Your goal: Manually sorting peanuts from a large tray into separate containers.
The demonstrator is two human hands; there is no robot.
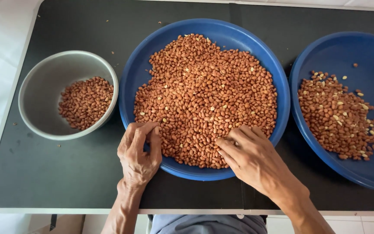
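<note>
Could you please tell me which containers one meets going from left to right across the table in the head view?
Grey bowl partly filled with peanuts → large blue tray heaped with peanuts → second blue tray holding a smaller pile.

Red-brown peanuts (pixel 204 95), few pale; blue trays (pixel 135 78) (pixel 369 47); grey metal bowl (pixel 44 82); black tabletop (pixel 44 173), pale rim.

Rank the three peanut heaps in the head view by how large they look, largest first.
1. The heap in the middle blue round tray, by far the largest.
2. The heap in the right blue tray.
3. The heap in the grey metal bowl, smallest; all lie similarly far from the camera.
</note>
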